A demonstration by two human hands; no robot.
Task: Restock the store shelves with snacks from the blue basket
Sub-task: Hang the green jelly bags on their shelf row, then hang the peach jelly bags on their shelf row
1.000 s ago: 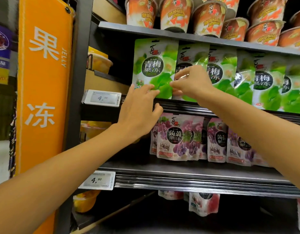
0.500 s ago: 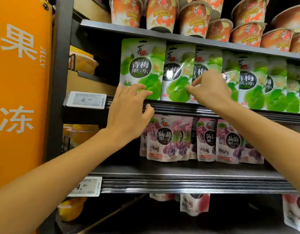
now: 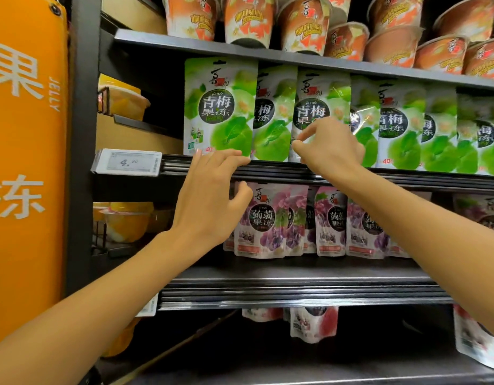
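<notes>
Restocking step in hand, by judgement: squaring up the green pouches (image 3: 401, 126) standing along the middle shelf (image 3: 406, 180); blue basket not in view. Left hand (image 3: 209, 201): wide and relaxed, holding nothing, fingertips (image 3: 236, 158) laid on the front rail directly below the leftmost green pouch (image 3: 219, 107). Right hand (image 3: 331, 148): narrow, thumb and forefinger drawn close at the lower left corner of the third green pouch (image 3: 320, 90); not possible to tell whether pinching or only touching. Risk 1, chain lean: upright, soft-looking and overlapping edge over edge, hence likely to tilt together under a sideways push at the base. Shift one pouch at a time; brace the second green pouch (image 3: 273, 120) before sliding its neighbour. Risk 2, forward fall: seated right at the front rail. Avoid pulling the corner outward; otherwise expect a drop past the purple pouches (image 3: 268, 220) on the shelf below. Risk 3, snagging overhead: tops close under the upper shelf carrying the cups (image 3: 301, 23). Lift no pouch higher than necessary. Risk 4, knocked label: keep the left wrist away from the price tag (image 3: 126, 162) clipped to the rail near that hand. Risk 5, crushed film: apply light pressure only, to prevent creasing or a split seam.
</notes>
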